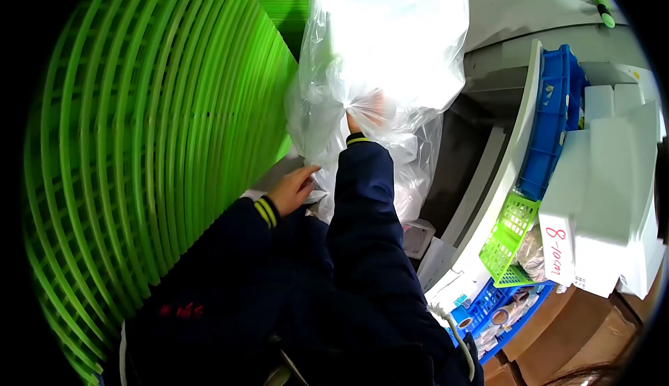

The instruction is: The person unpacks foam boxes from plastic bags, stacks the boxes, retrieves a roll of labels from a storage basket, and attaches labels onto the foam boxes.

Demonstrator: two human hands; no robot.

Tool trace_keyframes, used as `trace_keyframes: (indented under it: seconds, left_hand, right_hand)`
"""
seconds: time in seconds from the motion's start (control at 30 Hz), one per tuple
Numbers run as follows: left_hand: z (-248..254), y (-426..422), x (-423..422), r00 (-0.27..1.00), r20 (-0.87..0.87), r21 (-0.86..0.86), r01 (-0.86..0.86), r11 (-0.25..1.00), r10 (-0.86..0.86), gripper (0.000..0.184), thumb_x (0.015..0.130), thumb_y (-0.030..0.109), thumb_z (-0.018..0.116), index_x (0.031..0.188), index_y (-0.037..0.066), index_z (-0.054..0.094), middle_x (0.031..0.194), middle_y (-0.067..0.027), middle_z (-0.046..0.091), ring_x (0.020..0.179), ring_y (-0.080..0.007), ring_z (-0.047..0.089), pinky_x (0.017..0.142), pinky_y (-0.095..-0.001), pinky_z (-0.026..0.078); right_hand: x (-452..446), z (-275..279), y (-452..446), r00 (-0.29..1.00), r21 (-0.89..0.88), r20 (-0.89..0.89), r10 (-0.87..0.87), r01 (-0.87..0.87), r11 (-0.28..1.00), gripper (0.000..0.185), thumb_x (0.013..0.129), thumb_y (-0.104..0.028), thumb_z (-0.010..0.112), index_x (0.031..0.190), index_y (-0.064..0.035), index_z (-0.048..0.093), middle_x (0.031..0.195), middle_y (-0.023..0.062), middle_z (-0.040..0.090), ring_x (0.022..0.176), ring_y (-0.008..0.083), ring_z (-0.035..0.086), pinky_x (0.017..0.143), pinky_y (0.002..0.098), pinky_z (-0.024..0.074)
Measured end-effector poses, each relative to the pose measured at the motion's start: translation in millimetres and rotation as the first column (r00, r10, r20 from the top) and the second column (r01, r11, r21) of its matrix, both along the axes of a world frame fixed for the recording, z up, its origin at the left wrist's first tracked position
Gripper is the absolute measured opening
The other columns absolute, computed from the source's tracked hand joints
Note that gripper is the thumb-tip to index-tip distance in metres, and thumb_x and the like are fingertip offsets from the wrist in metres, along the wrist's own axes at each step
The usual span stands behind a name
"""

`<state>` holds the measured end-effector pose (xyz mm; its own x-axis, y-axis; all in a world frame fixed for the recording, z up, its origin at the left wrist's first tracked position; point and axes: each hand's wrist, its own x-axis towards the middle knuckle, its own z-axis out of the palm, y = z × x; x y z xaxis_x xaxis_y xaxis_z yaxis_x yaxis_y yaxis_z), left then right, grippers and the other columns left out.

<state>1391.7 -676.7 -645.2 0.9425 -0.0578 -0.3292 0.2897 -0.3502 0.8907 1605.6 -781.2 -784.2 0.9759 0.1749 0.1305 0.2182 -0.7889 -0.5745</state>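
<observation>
A large clear plastic bag (313, 118) with bright white contents (397, 31) stands in front of me, its upper part washed out by glare. My right hand (364, 111) reaches into the folds where the plastic bunches together, and it grips the bag there. The film partly covers its fingers. Lower and to the left, my left hand (294, 189) has its fingers stretched toward the bag's lower folds. Its fingertips are at the edge of the plastic; I cannot tell whether they touch it. More bagged white items (408, 177) lie below the gathered part.
Stacked green slatted plastic baskets (167, 121) rise close on my left. To the right are a white-edged shelf (512, 135), a blue crate (550, 121), a green basket (512, 233) and white foam-like blocks (606, 177). A card (556, 246) reads "8-10cm". Cardboard boxes (571, 327) sit at lower right.
</observation>
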Motion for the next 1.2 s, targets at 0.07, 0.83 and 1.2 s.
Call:
trace_keyframes:
  seconds: [0.07,0.83,1.2]
  left_hand:
    - [-2,-20,24,0.993,0.113,0.012,-0.031,0.999,0.029,0.046,0.079,0.004,0.053,0.125,0.006,0.043,0.094,-0.0150,0.059,0.077,-0.0241,0.060,0.069,-0.0318,0.048]
    - [122,1,42,0.827,0.248,-0.184,-0.471,0.863,0.504,0.050,0.083,0.042,0.054,0.102,-0.003,0.059,0.108,-0.0183,0.057,0.103,-0.0274,0.052,0.088,-0.0337,0.040]
    - [210,-35,46,0.776,0.613,0.101,-0.264,0.959,0.149,0.042,0.088,0.037,0.049,0.091,-0.003,0.062,0.125,-0.0208,0.044,0.118,-0.0309,0.039,0.094,-0.0394,0.034]
  right_hand:
    - [-3,43,-3,0.995,0.243,0.046,-0.089,0.076,0.967,0.040,0.077,-0.023,0.058,0.112,-0.0053,0.051,0.105,0.0116,0.056,0.099,0.0242,0.053,0.087,0.0348,0.0398]
    - [-166,300,-163,0.325,0.600,-0.738,0.591,-0.084,0.796,0.046,0.077,-0.008,0.065,0.120,-0.0045,0.049,0.092,0.0010,0.059,0.080,0.0088,0.055,0.071,0.0232,0.0458]
    - [-213,314,-159,0.737,0.268,-0.494,0.461,-0.376,0.887,0.032,0.065,-0.011,0.073,0.091,0.0015,0.058,0.073,0.0101,0.061,0.068,0.0173,0.058,0.063,0.0310,0.0451]
